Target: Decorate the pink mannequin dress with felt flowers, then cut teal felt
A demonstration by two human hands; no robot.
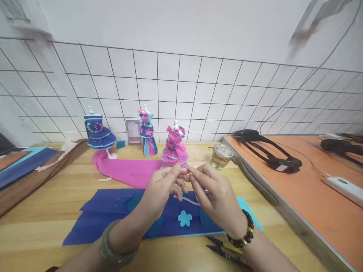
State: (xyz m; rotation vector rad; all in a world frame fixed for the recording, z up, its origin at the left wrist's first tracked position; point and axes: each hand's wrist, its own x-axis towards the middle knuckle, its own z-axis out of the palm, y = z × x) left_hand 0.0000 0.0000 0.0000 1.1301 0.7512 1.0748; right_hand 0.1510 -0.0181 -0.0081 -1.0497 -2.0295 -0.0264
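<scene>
My left hand [167,181] and my right hand [211,189] meet at the fingertips over the table. Both are pinched closed; whatever is between the fingers is too small to make out. Just behind them stands a small dress form in a pink ruffled dress [175,145]. Below lies dark blue fabric [104,204] with a light blue flower cutout [185,218] on it. A thin white strip [190,201] hangs or lies beneath the hands. Scissors [224,251] with dark blades lie near my right wrist, partly hidden by it.
A dress form in blue [99,132] and one in blue and pink [148,132] stand at the back. Pink fabric [127,168] stretches across the table. A clear cup [222,155] is at back right, beside an orange surface [283,189] with a black strapped device [269,153].
</scene>
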